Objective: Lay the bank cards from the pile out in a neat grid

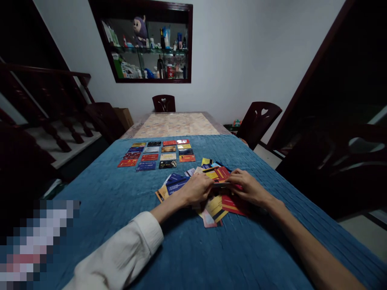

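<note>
Over a loose pile of plastic cards, both my hands hold one card [221,185] seen nearly edge-on. My left hand [198,188], in a pale sleeve, is closed on its left end. At the right end, the bent fingers of my right hand [246,186] grip it. Around and beneath them lie a blue card [174,183], a red card [234,204] and a yellow card [216,207], overlapping with several others. Farther off to the left, several cards are laid in neat rows, with a black card [167,164] and a blue card [146,166] nearest me.
A blue cloth [193,257] covers the near part of the table; its far part has a patterned beige top [178,123]. Dark wooden chairs stand around, one at the right [260,121] and one at the far end [163,103]. A glass wall cabinet [151,48] holds bottles and a plush toy.
</note>
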Demonstrator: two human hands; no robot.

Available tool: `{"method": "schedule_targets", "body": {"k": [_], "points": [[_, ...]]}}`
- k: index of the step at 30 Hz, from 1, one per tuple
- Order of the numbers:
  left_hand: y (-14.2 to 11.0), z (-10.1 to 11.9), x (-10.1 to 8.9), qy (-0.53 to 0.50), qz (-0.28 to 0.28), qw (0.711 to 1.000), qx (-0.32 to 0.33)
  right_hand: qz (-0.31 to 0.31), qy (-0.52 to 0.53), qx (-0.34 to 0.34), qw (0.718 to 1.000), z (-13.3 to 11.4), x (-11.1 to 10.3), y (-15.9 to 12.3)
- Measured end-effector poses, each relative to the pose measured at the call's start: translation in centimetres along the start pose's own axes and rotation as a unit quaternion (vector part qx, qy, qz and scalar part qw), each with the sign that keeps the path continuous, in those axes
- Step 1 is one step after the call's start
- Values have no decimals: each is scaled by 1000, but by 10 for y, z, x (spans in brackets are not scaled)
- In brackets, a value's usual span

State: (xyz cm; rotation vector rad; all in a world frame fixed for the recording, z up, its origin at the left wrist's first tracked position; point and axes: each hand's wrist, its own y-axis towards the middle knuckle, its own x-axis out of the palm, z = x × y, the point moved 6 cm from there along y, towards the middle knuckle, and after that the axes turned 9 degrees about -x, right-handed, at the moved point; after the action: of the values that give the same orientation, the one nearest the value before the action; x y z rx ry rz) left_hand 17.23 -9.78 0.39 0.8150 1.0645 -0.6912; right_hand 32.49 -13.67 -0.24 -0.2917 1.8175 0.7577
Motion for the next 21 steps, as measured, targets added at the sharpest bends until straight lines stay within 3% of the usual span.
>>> {"method": "schedule_targets", "body": {"k": [6, 21], "points": [[2, -9, 4, -63, 8, 998, -11, 19, -10, 35, 999, 6, 6, -1], [0, -14, 6, -108, 47, 993, -20, 38, -40, 74, 996, 10, 8, -2]]}}
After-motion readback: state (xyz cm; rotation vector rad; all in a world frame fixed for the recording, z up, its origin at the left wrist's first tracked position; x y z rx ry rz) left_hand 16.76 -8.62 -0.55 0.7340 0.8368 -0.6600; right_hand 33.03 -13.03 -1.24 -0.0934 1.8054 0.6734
